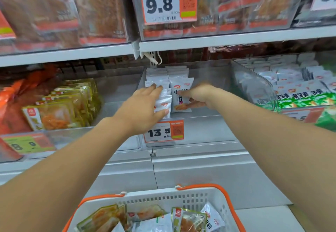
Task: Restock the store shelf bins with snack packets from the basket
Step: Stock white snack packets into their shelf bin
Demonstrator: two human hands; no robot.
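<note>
The left hand (143, 104) lies flat on the white packs (163, 102) in the middle bin (200, 130). Its fingers are straight and its grip is released; it only presses the packs. The right hand (199, 97) is just beside it, to the right of the packs. Its fingers curl around the low edge of the front right pack (180, 93), so it is grasping that pack. This hand is a bit blurred.

The packs stand in two rows at the left end of the bin, behind the 13.5 tag (164, 131). The rest of the bin, to the right of the packs, is bare.

I think the step in hand is setting packs into the bin and tidying the rows. The next move may call for letting go, reaching down to the basket (181, 198) below the bin, and picking more white packs.

Counts: two hands, one basket, two rows of white packs. I cannot count each pack, since they hide one another. The basket holds about six packs, some white and some yellow. Left of the middle bin stands a row of yellow packs (60, 111). Right of it are green and white packs (300, 93).
</note>
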